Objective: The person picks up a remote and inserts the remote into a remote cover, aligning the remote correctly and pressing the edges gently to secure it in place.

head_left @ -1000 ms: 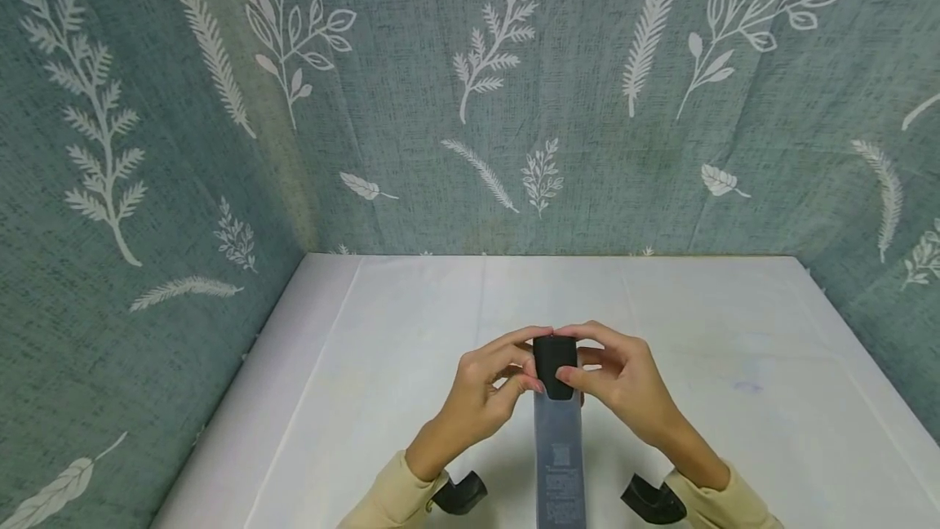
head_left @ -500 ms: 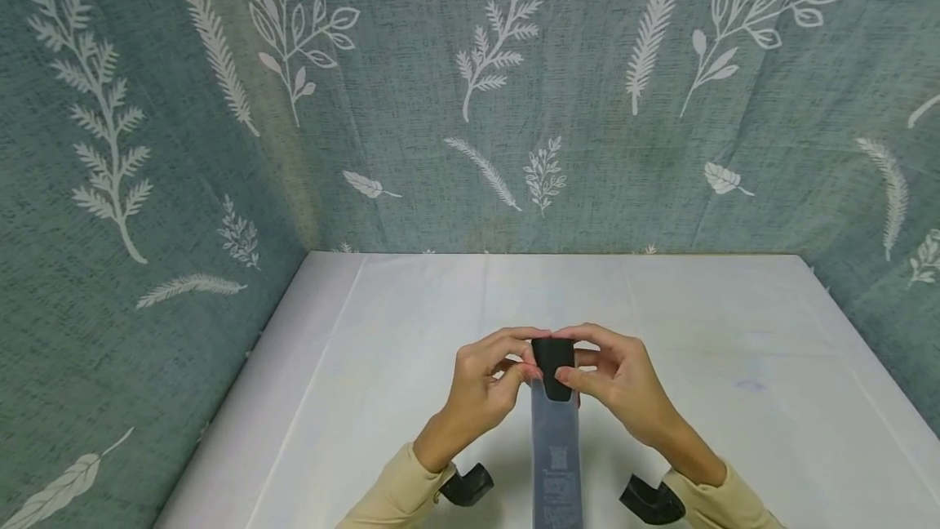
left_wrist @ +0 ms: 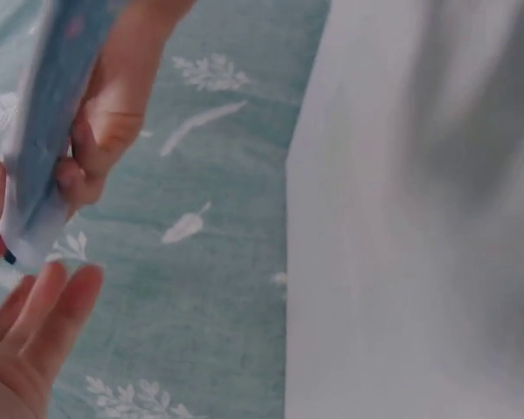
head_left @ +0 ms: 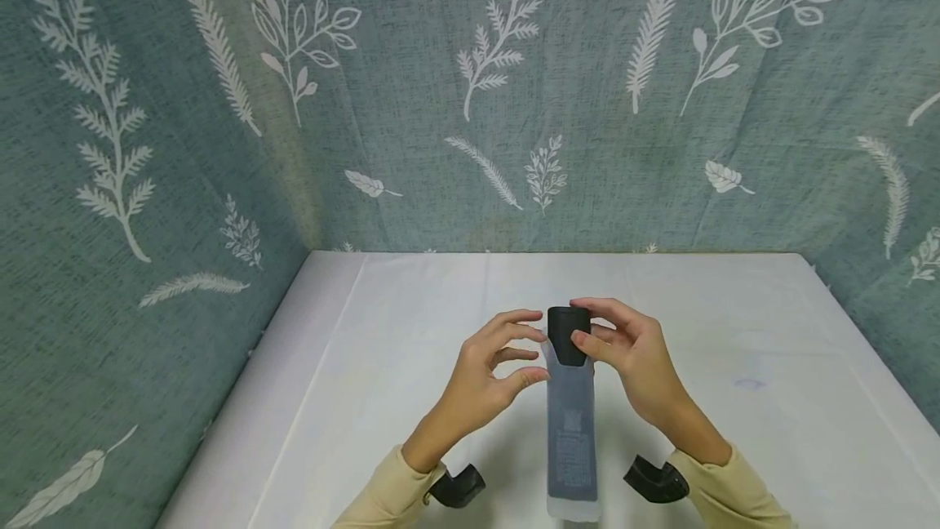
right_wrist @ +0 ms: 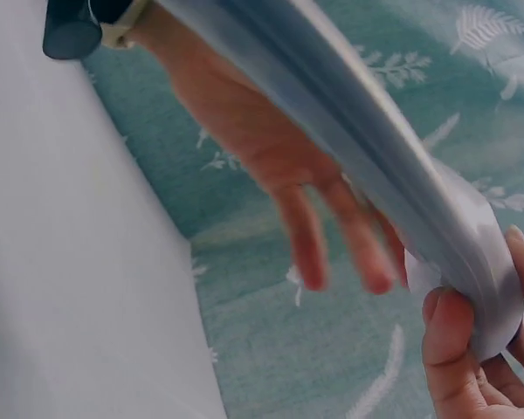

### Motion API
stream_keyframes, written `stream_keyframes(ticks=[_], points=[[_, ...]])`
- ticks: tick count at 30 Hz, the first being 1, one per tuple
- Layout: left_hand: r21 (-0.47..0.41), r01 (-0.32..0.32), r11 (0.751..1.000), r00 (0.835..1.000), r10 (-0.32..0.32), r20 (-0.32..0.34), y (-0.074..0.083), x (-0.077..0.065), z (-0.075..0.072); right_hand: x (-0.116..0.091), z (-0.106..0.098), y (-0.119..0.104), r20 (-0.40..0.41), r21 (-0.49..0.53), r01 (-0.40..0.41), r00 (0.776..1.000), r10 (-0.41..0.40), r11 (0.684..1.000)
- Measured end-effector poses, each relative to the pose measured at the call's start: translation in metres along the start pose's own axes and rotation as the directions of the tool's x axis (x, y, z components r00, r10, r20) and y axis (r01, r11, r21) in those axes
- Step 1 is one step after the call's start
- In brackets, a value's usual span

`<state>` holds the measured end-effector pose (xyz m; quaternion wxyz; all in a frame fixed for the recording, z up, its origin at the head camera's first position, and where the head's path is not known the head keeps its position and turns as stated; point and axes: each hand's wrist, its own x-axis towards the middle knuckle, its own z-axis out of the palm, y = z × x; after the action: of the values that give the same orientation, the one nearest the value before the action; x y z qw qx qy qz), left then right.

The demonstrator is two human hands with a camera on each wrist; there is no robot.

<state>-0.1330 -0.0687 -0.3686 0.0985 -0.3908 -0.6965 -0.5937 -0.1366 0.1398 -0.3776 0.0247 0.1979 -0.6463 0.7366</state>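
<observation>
A long, slim blue-grey plastic packet (head_left: 570, 439) hangs over the table, its upper end covered by a black tapered piece (head_left: 564, 333). Fine pale print shows on its lower half, and the bottom edge is whitish. My right hand (head_left: 637, 353) pinches the black top from the right, thumb on the near face and index finger at the top edge. My left hand (head_left: 481, 374) is spread beside the packet's left edge, fingertips close to it. In the right wrist view the packet's translucent pale end (right_wrist: 493, 288) sits between my right fingers.
A white-covered table (head_left: 411, 308) lies below both hands. Green cloth (head_left: 411, 88) with white leaf prints hangs behind it and at both sides. Black wrist mounts (head_left: 457, 486) stick out from the cuffs of both pale yellow sleeves (head_left: 389, 488).
Half a second ago both hands held the black top. Now my left hand has let go and spread its fingers, while my right hand has raised the packet slightly up and right, showing its bottom edge.
</observation>
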Motion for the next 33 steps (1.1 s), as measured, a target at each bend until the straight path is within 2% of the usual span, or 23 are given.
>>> stream_keyframes(ticks=[2,5,9,13,16,20,24,28,31,33], points=[[-0.091,0.113,0.989,0.994,-0.113,0.012,-0.005,-0.002,0.001,0.002,-0.001,0.0,-0.01,-0.008,-0.016,1.0,0.016,1.0],[-0.187,0.264,0.946,0.964,-0.265,0.017,-0.015,-0.004,0.003,0.005,-0.001,0.001,-0.006,-0.03,-0.045,0.999,0.044,0.999],[-0.262,0.365,0.893,0.925,-0.38,-0.006,-0.025,-0.004,0.003,0.006,-0.002,0.003,0.027,-0.03,-0.09,0.995,0.091,0.995],[-0.318,0.405,0.857,0.899,-0.436,-0.031,-0.026,-0.002,0.001,0.006,-0.007,0.008,0.143,0.043,-0.105,0.985,0.098,0.994],[-0.331,0.43,0.84,0.885,-0.465,-0.028,-0.026,-0.001,0.001,0.008,-0.012,0.011,0.208,0.075,-0.104,0.974,0.087,0.992],[-0.337,0.467,0.818,0.864,-0.503,-0.026,-0.024,0.001,0.001,0.01,-0.015,0.013,0.213,0.035,-0.104,0.972,0.094,0.994],[-0.361,0.481,0.799,0.844,-0.533,-0.056,-0.025,0.003,0.0,0.011,-0.015,0.014,0.226,0.02,-0.12,0.968,0.112,0.993],[-0.417,0.466,0.78,0.841,-0.538,-0.066,-0.027,0.002,-0.002,0.008,-0.011,0.016,0.256,0.06,-0.11,0.962,0.092,0.992],[-0.43,0.468,0.772,0.845,-0.533,-0.038,-0.028,0.002,-0.004,0.006,-0.008,0.016,0.261,0.074,-0.076,0.964,0.054,0.994],[-0.416,0.474,0.776,0.85,-0.527,-0.014,-0.029,0.002,-0.006,0.005,-0.006,0.016,0.256,0.067,-0.054,0.966,0.035,0.996]])
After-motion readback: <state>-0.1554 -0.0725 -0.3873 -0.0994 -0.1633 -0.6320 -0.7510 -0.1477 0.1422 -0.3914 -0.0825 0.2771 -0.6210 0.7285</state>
